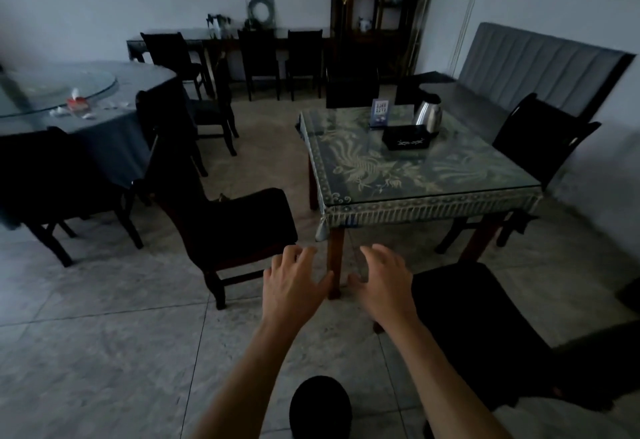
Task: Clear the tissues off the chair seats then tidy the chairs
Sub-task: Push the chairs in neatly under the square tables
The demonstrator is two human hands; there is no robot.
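Facing the square table (426,193), a dark chair (235,220) stands angled, both hands (294,286) empty.

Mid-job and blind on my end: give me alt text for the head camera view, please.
Both bare hands, left hand and right hand, reach forward open and empty toward the near corner of a square table. A dark chair stands pulled out at its left, with no tissue visible on the seat.

Your hands: left hand (294,286), right hand (384,283) side by side, lower centre. Square bench (433,175) behind them, kettle (428,115) on it. Chair (239,224) left of bench. Round bench (104,120) upper left.
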